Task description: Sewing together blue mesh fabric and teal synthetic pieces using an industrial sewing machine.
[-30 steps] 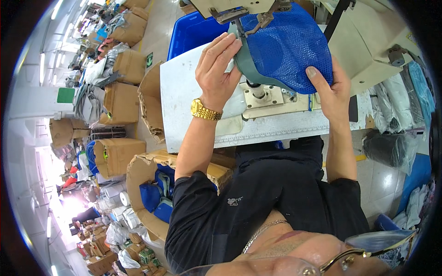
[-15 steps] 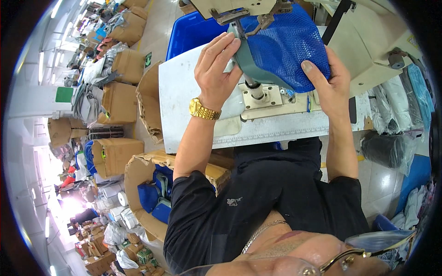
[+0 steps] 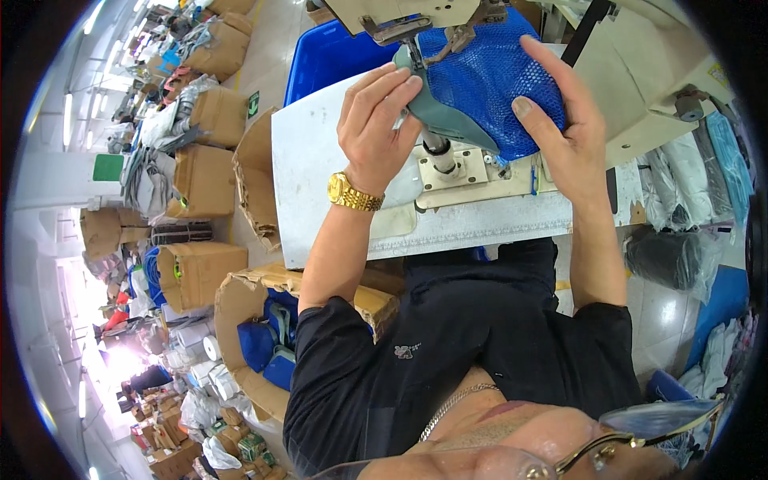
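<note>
A blue mesh fabric piece [image 3: 480,88] with a grey-green border panel [image 3: 450,114] sits at the head of a sewing machine [image 3: 432,14]. The panel's upper left edge lies beside the presser foot [image 3: 414,54], above the upright metal post [image 3: 440,158]. My left hand [image 3: 376,128] grips that edge, its fingers close together and the thumb partly hidden behind the panel. At the other side my right hand [image 3: 570,132] holds the mesh, thumb and index finger lying over it; its other fingers are mostly hidden.
The white worktable [image 3: 320,176] has a ruler strip along its front edge. Behind it stands a blue bin [image 3: 330,62]. A cardboard box [image 3: 240,384] with blue and grey pieces is at lower left. Plastic-wrapped bundles [image 3: 668,256] lie to the right.
My right hand has shifted its hold, and its index finger now reaches up over the mesh. The mesh is more bunched, and the border panel has turned slightly. My left hand stays nearly in place.
</note>
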A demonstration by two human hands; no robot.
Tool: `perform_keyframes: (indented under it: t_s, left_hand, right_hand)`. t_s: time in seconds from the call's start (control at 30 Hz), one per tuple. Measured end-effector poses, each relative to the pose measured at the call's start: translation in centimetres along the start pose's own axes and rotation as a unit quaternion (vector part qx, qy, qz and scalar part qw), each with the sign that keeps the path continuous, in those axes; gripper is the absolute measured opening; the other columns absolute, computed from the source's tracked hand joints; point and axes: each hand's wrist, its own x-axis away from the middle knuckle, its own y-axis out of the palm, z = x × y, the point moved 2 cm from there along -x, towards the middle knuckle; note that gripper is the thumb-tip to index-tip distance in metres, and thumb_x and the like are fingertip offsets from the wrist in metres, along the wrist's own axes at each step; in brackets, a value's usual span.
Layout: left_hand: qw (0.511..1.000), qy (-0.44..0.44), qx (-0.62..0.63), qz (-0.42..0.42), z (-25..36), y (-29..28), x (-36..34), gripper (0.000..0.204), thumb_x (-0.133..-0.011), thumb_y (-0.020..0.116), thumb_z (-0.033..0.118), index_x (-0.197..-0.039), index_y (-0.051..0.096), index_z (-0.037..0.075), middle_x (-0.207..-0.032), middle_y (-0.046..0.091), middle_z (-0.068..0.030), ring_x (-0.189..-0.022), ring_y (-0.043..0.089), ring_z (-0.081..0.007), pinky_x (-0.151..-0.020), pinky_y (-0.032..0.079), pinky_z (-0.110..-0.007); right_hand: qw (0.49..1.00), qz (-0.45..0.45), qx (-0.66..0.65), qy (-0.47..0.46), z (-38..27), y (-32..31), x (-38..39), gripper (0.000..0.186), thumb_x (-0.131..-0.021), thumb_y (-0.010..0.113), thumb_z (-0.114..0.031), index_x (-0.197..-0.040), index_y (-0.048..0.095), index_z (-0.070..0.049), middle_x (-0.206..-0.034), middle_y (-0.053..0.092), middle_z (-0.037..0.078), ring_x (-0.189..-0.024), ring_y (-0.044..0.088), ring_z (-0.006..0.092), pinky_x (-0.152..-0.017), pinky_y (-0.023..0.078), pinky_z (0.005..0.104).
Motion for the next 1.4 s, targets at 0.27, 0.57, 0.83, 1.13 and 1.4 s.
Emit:
perform_keyframes:
  t_s: [0.27,0.57,0.83,1.13,1.4]
  left_hand:
    - [1.0,0.011,0.003,-0.003,0.1,0.1,0.2,0.03,-0.065,0.07,-0.004,-0.094,0.072,0.006,-0.103,0.067,-0.008,-0.1,0.064,-0.0269,-0.083,0.055,-0.035]
    - [1.0,-0.014,-0.006,-0.007,0.2,0.4,0.1,0.029,-0.066,0.071,-0.002,-0.094,0.072,0.007,-0.106,0.065,-0.0089,-0.103,0.062,-0.0283,-0.087,0.053,-0.039]
    - [1.0,-0.005,-0.02,-0.02,1.0,0.3,0.6,0.03,-0.065,0.074,0.001,-0.094,0.073,0.01,-0.107,0.063,-0.0079,-0.108,0.059,-0.029,-0.089,0.052,-0.04]
    - [0.988,-0.121,-0.063,-0.067,3.2,-1.0,-0.7,0.027,-0.071,0.07,-0.001,-0.097,0.071,0.007,-0.094,0.063,-0.0085,-0.084,0.061,-0.0245,-0.068,0.05,-0.037]
    - [0.867,-0.443,0.224,-0.036,5.2,0.0,0.0,0.015,-0.09,0.063,0.004,-0.106,0.065,0.003,-0.077,0.059,0.0053,-0.066,0.047,0.0007,-0.056,0.038,-0.017]
  right_hand:
    - [0.982,-0.069,0.174,0.023,0.0,-1.0,-0.7,0.031,-0.086,0.066,-0.021,-0.113,0.066,-0.006,-0.093,0.066,0.007,-0.078,0.06,0.0125,-0.074,0.049,0.0264]
    - [0.901,-0.202,0.369,-0.109,-1.4,0.6,-2.4,0.032,-0.092,0.06,-0.029,-0.108,0.067,-0.003,-0.097,0.067,0.015,-0.089,0.064,0.0317,-0.078,0.05,0.0351]
    - [0.945,-0.232,0.226,-0.05,-0.5,0.7,-3.4,0.027,-0.091,0.059,-0.02,-0.111,0.065,-0.002,-0.087,0.068,0.014,-0.073,0.066,0.0263,-0.068,0.05,0.0313]
    - [0.941,-0.293,0.161,-0.061,0.8,0.8,-6.0,0.029,-0.091,0.059,-0.022,-0.107,0.067,0.0,-0.09,0.069,0.015,-0.082,0.065,0.0215,-0.075,0.049,0.0318]
    - [0.937,-0.345,0.019,0.062,2.7,0.8,-5.7,0.032,-0.092,0.057,-0.013,-0.121,0.06,0.001,-0.105,0.066,0.005,-0.098,0.057,0.0099,-0.087,0.045,0.0247]
